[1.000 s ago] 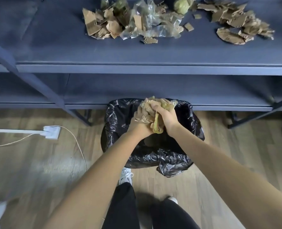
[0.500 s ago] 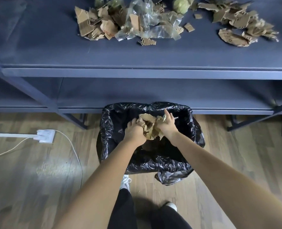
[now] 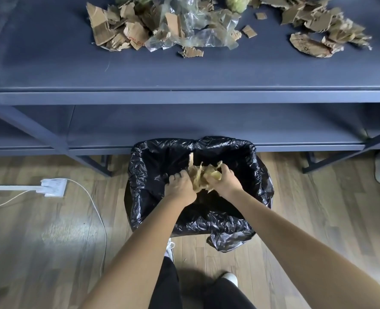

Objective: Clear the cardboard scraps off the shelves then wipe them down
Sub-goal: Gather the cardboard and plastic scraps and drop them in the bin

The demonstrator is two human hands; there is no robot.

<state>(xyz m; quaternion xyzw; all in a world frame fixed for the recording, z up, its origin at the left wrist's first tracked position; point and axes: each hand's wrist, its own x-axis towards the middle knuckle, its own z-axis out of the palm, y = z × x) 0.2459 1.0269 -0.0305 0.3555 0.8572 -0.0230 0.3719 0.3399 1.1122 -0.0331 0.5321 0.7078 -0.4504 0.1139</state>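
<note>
My left hand (image 3: 181, 188) and my right hand (image 3: 225, 181) are inside the mouth of a bin lined with a black bag (image 3: 153, 175). Between them sits a bunch of cardboard scraps (image 3: 201, 175), gripped from both sides. On the top shelf (image 3: 184, 70) lie more cardboard scraps (image 3: 115, 32) mixed with clear plastic film (image 3: 198, 30), and a second heap of scraps (image 3: 322, 30) lies at the right. The lower shelf (image 3: 206, 126) is bare where it shows.
The bin stands on the wooden floor against the shelf's front edge. A white power strip (image 3: 52, 187) with its cable (image 3: 97, 217) lies on the floor at the left. A diagonal shelf brace (image 3: 35, 130) runs down at the left. My legs and shoes (image 3: 230, 277) are below.
Both hands have gone down with the scraps from above the bin's rim into its mouth. The bunch of scraps between them looks looser and smaller.
</note>
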